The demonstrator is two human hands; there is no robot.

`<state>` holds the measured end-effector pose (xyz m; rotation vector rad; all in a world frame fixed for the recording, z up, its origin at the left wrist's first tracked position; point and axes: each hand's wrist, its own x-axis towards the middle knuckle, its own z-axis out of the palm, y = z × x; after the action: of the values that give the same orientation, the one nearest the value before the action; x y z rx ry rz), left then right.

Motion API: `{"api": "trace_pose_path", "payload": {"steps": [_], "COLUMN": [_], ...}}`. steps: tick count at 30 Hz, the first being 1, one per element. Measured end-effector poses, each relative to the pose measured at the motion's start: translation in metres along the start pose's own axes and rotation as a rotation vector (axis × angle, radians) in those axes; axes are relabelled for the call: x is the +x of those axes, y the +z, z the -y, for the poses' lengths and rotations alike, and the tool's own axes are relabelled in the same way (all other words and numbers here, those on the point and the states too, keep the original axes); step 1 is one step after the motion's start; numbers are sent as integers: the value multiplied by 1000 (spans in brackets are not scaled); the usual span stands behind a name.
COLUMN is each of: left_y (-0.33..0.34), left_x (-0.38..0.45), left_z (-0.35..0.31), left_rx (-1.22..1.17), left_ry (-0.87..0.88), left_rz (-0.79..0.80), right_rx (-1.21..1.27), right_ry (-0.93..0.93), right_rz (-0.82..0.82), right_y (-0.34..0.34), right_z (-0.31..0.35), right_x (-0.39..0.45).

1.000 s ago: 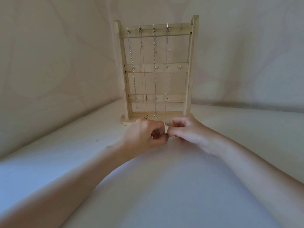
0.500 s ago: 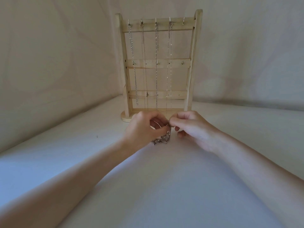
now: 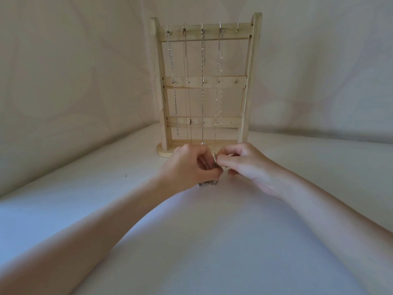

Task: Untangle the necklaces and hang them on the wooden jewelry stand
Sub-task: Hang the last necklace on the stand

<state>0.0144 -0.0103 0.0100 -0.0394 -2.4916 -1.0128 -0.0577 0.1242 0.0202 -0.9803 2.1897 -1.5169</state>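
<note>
Head view: both hands meet just in front of the base of the upright pale wooden jewelry stand (image 3: 205,81), which stands on the white cloth-covered tabletop (image 3: 212,241). The left hand (image 3: 187,167) has its fingers curled in, thumb and fingertips pinching a small tangled clump of silver chain necklace (image 3: 209,182) that hangs below its thumb. The right hand (image 3: 244,162) is curled too, thumb and forefinger pinching the same chain where the hands touch; the exact link it grips is too small to make out. Four thin silver chains (image 3: 202,88) hang from the small metal hooks on the stand's top rail; the rightmost of these seems to run down into the pinch. The fifth metal hook (image 3: 237,30) at the right end is bare.
</note>
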Motion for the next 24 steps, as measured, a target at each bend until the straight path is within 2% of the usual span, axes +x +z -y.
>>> {"api": "trace_pose_path", "payload": {"steps": [3,7,11,14,18,24], "left_y": [-3,-9,-9,-8,-7,-9], "left_x": [0,1,0,-1,-2,-1], "left_z": [2,-1,-6,-7,-8,-6], "left_rx": [-55,-226,-406,-517,-669,-828], "left_ry": [-20,-18,-33,-49,-114,-233], "left_rz": [16,51,68,83,96,125], "right_rx": [14,214,525,643,666,536], "right_ry": [-6,15,173,256,221,72], "right_rz": [-13,13,70,75,90,124], "right_y": [-1,-3,-5,-5,-5,-10], "right_z": [0,2,4,2,3,0], "right_x": [0,1,3,3,6,6]}}
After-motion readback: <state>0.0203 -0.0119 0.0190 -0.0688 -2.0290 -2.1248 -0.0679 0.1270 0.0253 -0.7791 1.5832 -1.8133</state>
